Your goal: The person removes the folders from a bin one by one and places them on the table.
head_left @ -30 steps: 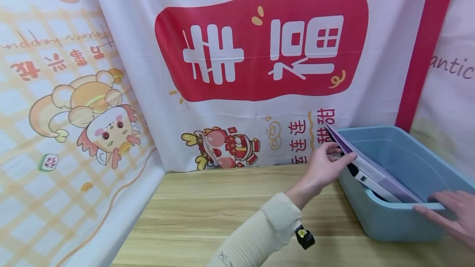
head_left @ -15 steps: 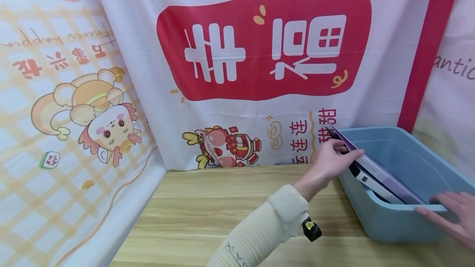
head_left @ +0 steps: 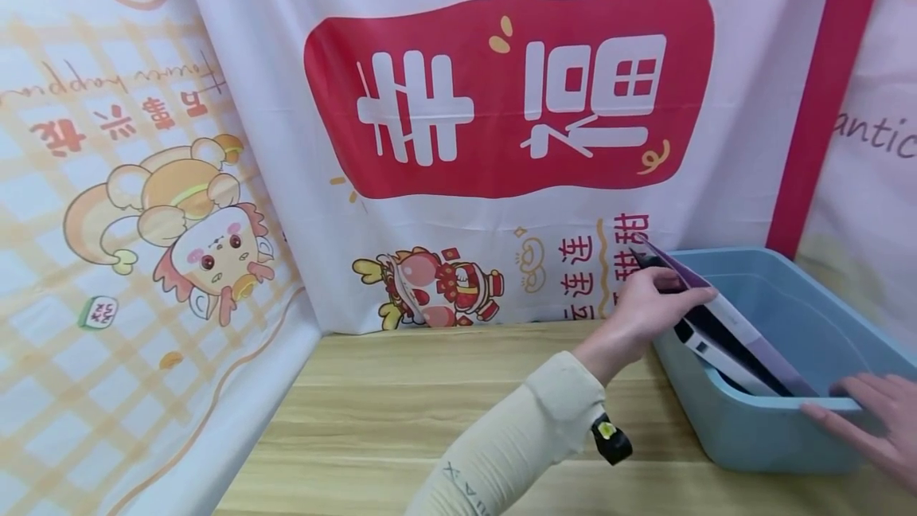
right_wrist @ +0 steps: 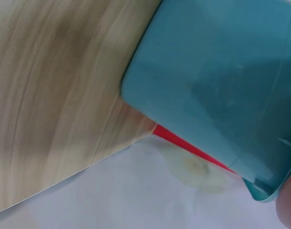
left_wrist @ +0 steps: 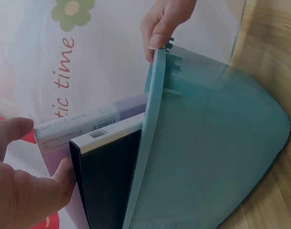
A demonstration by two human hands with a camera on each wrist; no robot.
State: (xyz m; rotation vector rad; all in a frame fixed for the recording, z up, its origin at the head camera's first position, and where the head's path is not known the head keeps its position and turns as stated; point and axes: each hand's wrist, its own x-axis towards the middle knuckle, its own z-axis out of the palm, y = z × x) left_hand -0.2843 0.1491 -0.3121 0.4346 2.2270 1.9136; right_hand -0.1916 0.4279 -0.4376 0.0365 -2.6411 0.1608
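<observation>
Head view: the left hand has a narrow grip on a purple file — thumb and fingers pinch its top end. It leans in a blue bin, just beside a black file with a white spine. The right hand holds the bin. Under it is a wooden worktop; a printed cloth hangs behind. Only the left wrist view shows "CLIP FILE" — words on the purple file.

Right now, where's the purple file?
At right in the head view, the purple file juts from the bin beside the black file, held by the left hand.
</observation>
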